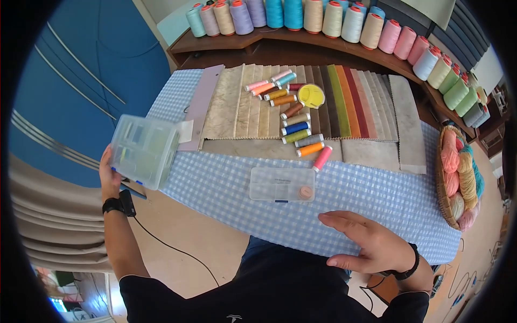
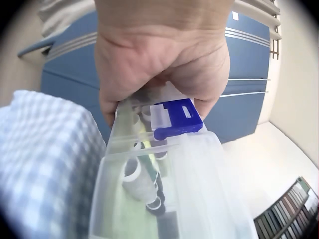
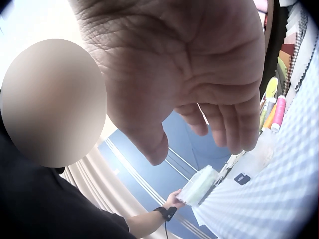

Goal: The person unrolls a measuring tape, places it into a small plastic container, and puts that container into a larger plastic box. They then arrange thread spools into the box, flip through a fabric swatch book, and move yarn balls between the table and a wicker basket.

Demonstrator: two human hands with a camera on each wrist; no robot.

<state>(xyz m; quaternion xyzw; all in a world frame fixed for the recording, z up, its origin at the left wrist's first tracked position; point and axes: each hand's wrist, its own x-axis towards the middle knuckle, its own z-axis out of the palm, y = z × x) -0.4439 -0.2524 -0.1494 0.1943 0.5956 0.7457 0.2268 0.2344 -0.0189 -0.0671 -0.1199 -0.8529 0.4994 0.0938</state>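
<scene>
My left hand [image 1: 107,172] grips one end of a clear plastic compartment box [image 1: 141,153], raised on its side at the table's left edge. In the left wrist view, small tubes and other pieces show through its wall, and a blue latch [image 2: 182,118] sits near the palm. My right hand [image 1: 371,242] hovers over the front of the checked cloth with fingers straight and thumb apart, holding nothing. Nearest to it lies a smaller clear compartment box [image 1: 266,185], lid down, with a pinkish round item [image 1: 306,192] at its right end.
Several small thread spools [image 1: 323,158] and a yellow round case [image 1: 311,96] lie on fabric swatches [image 1: 226,107]. Large thread cones [image 1: 320,21] line the back shelf. A yarn basket [image 1: 444,188] stands at right on the blue checked cloth [image 1: 215,180].
</scene>
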